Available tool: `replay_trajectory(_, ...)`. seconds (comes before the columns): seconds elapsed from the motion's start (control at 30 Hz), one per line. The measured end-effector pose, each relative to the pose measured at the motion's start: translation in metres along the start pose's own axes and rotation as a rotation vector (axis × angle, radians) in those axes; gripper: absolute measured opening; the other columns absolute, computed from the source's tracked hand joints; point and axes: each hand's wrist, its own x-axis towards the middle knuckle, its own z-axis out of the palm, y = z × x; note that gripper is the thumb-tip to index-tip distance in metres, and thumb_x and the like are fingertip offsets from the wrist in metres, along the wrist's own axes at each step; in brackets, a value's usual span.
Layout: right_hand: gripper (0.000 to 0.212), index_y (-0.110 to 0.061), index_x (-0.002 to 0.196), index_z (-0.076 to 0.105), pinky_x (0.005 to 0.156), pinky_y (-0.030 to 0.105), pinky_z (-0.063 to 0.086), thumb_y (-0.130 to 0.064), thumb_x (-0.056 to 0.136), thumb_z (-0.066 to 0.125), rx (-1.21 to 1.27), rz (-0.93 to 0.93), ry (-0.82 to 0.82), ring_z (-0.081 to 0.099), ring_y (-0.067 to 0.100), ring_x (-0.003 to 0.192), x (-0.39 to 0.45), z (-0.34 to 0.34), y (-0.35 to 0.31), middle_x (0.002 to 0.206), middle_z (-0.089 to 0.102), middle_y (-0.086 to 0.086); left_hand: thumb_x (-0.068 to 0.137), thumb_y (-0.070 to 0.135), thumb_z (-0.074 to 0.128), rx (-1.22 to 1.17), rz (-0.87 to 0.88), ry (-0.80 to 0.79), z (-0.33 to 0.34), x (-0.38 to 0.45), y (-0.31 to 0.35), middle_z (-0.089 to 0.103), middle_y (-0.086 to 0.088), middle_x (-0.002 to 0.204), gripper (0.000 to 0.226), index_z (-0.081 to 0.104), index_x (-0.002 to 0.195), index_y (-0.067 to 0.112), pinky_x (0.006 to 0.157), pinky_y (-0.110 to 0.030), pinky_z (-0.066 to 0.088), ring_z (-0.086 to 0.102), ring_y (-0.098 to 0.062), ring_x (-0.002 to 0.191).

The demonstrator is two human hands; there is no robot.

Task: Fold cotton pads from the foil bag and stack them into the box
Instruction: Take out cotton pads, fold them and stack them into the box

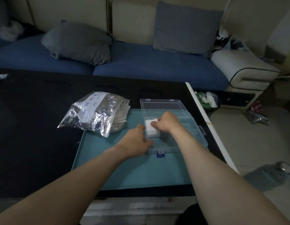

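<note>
A clear plastic box with its lid raised stands on a teal tray. Inside its left part sits a stack of folded white cotton pads. My right hand is inside the box, its curled fingers on the top folded pad of the stack. My left hand rests against the box's left front corner, fingers bent round the wall. The silver foil bag lies to the left of the box, its open mouth showing more pads.
The tray lies on a dark table whose white right edge runs diagonally. A blue sofa with grey cushions stands behind it. Bags and clutter lie on the floor at the right.
</note>
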Motion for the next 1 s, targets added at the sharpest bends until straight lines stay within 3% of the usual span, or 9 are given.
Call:
replay_trajectory(0.17, 0.050, -0.012, 0.120, 0.065, 0.094, 0.036, 0.049, -0.047, 0.086, 0.075, -0.004, 0.121, 0.037, 0.063, 0.029, 0.111, 0.002, 0.007, -0.004, 0.124, 0.066, 0.009, 0.089, 0.029, 0.065, 0.009, -0.003, -0.016, 0.000, 0.001, 0.001, 0.071, -0.008, 0.101, 0.052, 0.043, 0.132, 0.011, 0.088, -0.039, 0.053, 0.068, -0.027, 0.088)
replay_trajectory(0.3, 0.064, -0.013, 0.125, 0.059, 0.113, 0.052, 0.034, -0.057, 0.082, 0.075, -0.144, 0.163, 0.140, 0.057, 0.031, 0.122, -0.005, 0.008, -0.006, 0.129, 0.063, 0.009, 0.090, 0.030, 0.063, 0.031, -0.006, -0.026, -0.001, -0.001, 0.002, 0.071, -0.009, 0.099, 0.050, 0.042, 0.131, 0.009, 0.087, -0.039, 0.052, 0.068, -0.027, 0.088)
replay_trajectory(0.43, 0.039, -0.015, 0.099, 0.062, 0.096, 0.038, 0.049, -0.047, 0.082, 0.077, -0.127, 0.082, 0.224, 0.065, 0.025, 0.105, -0.008, 0.003, -0.002, 0.098, 0.065, 0.002, 0.090, 0.035, 0.065, 0.037, -0.028, -0.019, -0.006, -0.004, 0.003, 0.071, -0.008, 0.103, 0.057, 0.043, 0.137, 0.010, 0.088, -0.035, 0.052, 0.068, -0.025, 0.091)
replay_trajectory(0.53, 0.004, -0.020, 0.085, 0.077, 0.075, 0.025, 0.051, -0.018, 0.084, 0.074, 0.029, -0.113, 0.195, 0.069, 0.013, 0.087, -0.007, -0.002, 0.002, 0.085, 0.072, -0.008, 0.092, 0.029, 0.062, 0.064, 0.027, 0.158, -0.020, -0.009, 0.012, 0.072, -0.005, 0.099, 0.037, 0.058, 0.124, 0.012, 0.078, -0.026, 0.050, 0.066, -0.021, 0.082)
replay_trajectory(0.67, 0.022, -0.015, 0.101, 0.079, 0.086, 0.027, 0.051, -0.013, 0.096, 0.058, -0.105, -0.213, -0.067, 0.068, 0.018, 0.103, -0.011, 0.000, -0.001, 0.106, 0.076, 0.000, 0.090, 0.014, 0.058, -0.044, 0.169, 0.580, -0.049, -0.014, 0.022, 0.068, 0.002, 0.079, 0.015, 0.071, 0.097, 0.015, 0.065, -0.026, 0.048, 0.060, -0.013, 0.064)
replay_trajectory(0.73, 0.027, -0.018, 0.116, 0.075, 0.103, 0.035, 0.047, -0.013, 0.098, 0.055, -0.172, -0.168, -0.102, 0.063, 0.023, 0.116, -0.011, -0.002, -0.005, 0.123, 0.070, 0.001, 0.087, 0.014, 0.058, -0.027, 0.224, 0.727, -0.063, -0.014, 0.016, 0.066, 0.000, 0.088, 0.016, 0.070, 0.098, 0.013, 0.073, -0.032, 0.050, 0.060, -0.017, 0.076)
replay_trajectory(0.8, 0.028, -0.020, 0.118, 0.072, 0.105, 0.043, 0.047, -0.013, 0.097, 0.055, -0.206, -0.176, 0.023, 0.062, 0.026, 0.116, -0.014, -0.007, -0.013, 0.126, 0.068, 0.004, 0.082, 0.026, 0.059, 0.083, 0.198, 0.776, -0.072, -0.011, 0.004, 0.061, -0.008, 0.108, 0.034, 0.064, 0.111, 0.009, 0.088, -0.038, 0.047, 0.057, -0.026, 0.098)
replay_trajectory(0.9, 0.033, -0.016, 0.118, 0.071, 0.098, 0.033, 0.052, -0.003, 0.091, 0.058, 0.038, -0.371, 0.247, 0.066, 0.019, 0.108, -0.026, -0.003, -0.037, 0.118, 0.071, 0.004, 0.082, 0.042, 0.062, 0.326, -0.051, 0.642, -0.082, -0.004, -0.024, 0.047, -0.014, 0.135, 0.062, 0.049, 0.133, 0.009, 0.107, -0.050, 0.032, 0.040, -0.034, 0.129)
replay_trajectory(1.0, 0.045, -0.015, 0.130, 0.061, 0.089, 0.021, 0.048, -0.004, 0.087, 0.063, 0.213, -0.490, 0.113, 0.066, 0.017, 0.099, -0.035, 0.019, -0.057, 0.122, 0.066, 0.006, 0.088, 0.034, 0.061, 0.289, -0.093, 0.619, -0.087, -0.004, -0.043, 0.058, -0.014, 0.127, 0.046, 0.057, 0.126, 0.009, 0.102, -0.052, 0.039, 0.049, -0.034, 0.123)
